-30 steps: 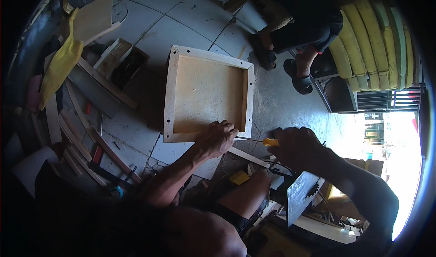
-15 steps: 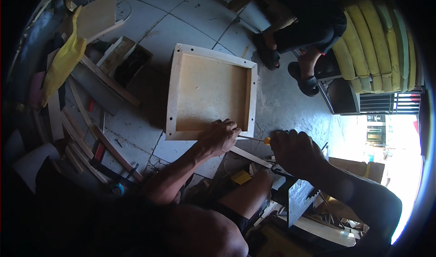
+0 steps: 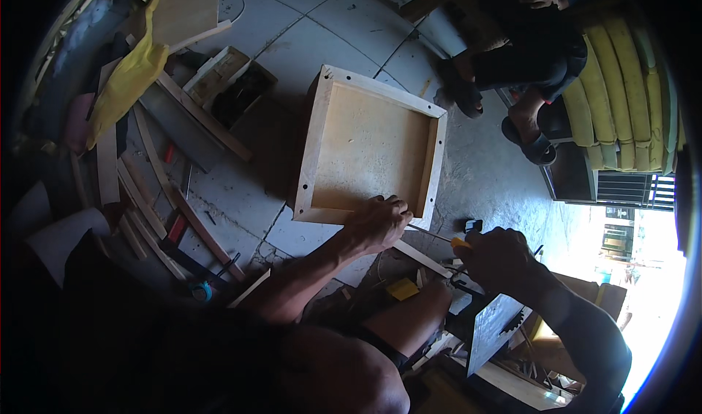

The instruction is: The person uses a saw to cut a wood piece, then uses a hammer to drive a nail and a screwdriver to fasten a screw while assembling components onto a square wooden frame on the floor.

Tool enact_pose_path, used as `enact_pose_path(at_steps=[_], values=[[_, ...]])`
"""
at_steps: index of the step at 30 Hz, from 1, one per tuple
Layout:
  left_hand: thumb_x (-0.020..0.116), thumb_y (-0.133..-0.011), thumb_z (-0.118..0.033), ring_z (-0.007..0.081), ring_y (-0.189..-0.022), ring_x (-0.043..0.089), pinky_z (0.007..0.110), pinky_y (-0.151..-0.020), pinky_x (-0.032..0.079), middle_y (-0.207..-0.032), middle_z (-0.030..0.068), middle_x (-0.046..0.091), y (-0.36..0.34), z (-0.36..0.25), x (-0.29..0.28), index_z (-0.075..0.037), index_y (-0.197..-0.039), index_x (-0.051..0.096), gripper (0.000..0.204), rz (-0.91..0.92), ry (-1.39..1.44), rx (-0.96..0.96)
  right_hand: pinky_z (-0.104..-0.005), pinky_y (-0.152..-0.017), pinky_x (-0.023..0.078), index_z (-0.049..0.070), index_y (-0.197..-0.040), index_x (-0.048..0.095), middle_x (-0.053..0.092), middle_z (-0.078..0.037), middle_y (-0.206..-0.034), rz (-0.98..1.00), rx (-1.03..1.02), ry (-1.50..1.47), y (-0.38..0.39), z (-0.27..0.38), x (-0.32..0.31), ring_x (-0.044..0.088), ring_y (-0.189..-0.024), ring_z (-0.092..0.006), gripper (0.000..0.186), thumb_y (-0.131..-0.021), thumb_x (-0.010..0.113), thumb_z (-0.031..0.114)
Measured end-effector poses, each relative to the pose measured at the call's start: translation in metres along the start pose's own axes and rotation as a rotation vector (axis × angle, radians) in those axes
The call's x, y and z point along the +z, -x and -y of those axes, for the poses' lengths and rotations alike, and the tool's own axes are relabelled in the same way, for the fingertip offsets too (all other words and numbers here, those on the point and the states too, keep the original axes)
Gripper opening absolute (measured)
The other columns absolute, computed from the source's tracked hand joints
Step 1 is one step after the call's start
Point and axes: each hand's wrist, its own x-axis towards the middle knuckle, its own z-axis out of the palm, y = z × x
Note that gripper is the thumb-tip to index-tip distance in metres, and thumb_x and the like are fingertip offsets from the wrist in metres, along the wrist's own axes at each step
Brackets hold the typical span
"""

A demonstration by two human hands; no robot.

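A shallow square wooden box (image 3: 371,140), pale rimmed and with dark holes along its rim, lies in the middle of the view. My left hand (image 3: 379,222) curls its fingers over the near rail, close to the near right corner. In my right hand (image 3: 503,257) is a screwdriver (image 3: 459,244) with a yellow handle, gripped in a closed fist. Its thin shaft runs leftward to the box's near edge, beside my left fingertips. Whatever sits at the screwdriver's tip is hidden by my left hand.
Wood strips (image 3: 150,187) and a yellow cloth (image 3: 131,78) lie at the left. A toothed saw blade (image 3: 515,321) stands beside a metal plate (image 3: 491,330) under my right forearm. Another person's sandalled foot (image 3: 530,133) is at the far right, near stacked yellow cushions (image 3: 614,85).
The view has swung, so the box and surroundings appear farther right and slightly turned. Both hands keep their places, the screwdriver still against the box's near edge.
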Motion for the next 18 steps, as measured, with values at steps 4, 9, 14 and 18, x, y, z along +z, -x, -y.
enact_pose_path(at_steps=[4,9,14,18], values=[[0.071,-0.09,-0.018,0.0284,-0.106,0.068,0.042,-0.094,0.056,-0.106,0.0122,0.068,-0.004,-0.002,0.01,-0.001,-0.113,0.068,0.029,0.035,-0.019,0.033,-0.039,-0.058,0.053,0.006,-0.129,0.062,0.068,-0.012,-0.102,-0.187,0.025,0.183,0.026,0.017,0.002,0.072,-0.068,-0.0219,0.038,-0.1,0.062,0.031],[0.073,-0.089,-0.018,0.0288,-0.109,0.068,0.041,-0.098,0.055,-0.111,0.0139,0.069,0.003,-0.002,-0.001,-0.002,-0.121,0.068,0.037,0.051,-0.024,0.017,-0.0368,-0.064,0.06,0.003,-0.126,0.059,0.067,-0.014,-0.108,-0.197,-0.033,0.286,0.019,0.015,0.003,0.076,-0.08,-0.0254,0.037,-0.094,0.066,0.02],[0.09,-0.074,-0.037,0.0275,-0.136,0.055,0.059,-0.123,0.031,-0.132,0.0104,0.065,0.061,0.02,-0.121,-0.008,-0.136,0.065,0.073,0.002,-0.265,0.115,-0.0375,-0.067,0.061,0.002,-0.125,0.062,0.069,-0.014,-0.107,-0.146,-0.003,0.246,0.02,0.017,-0.002,0.077,-0.086,-0.0273,0.037,-0.092,0.068,0.019],[0.087,-0.069,-0.058,0.027,-0.15,0.039,0.063,-0.131,0.009,-0.13,0.0106,0.063,0.091,0.06,-0.155,-0.004,-0.132,0.066,0.085,0.144,-0.391,0.109,-0.0377,-0.067,0.062,0.003,-0.123,0.064,0.07,-0.014,-0.106,-0.18,-0.046,0.232,0.014,0.015,-0.01,0.077,-0.085,-0.0282,0.035,-0.091,0.068,0.018]])
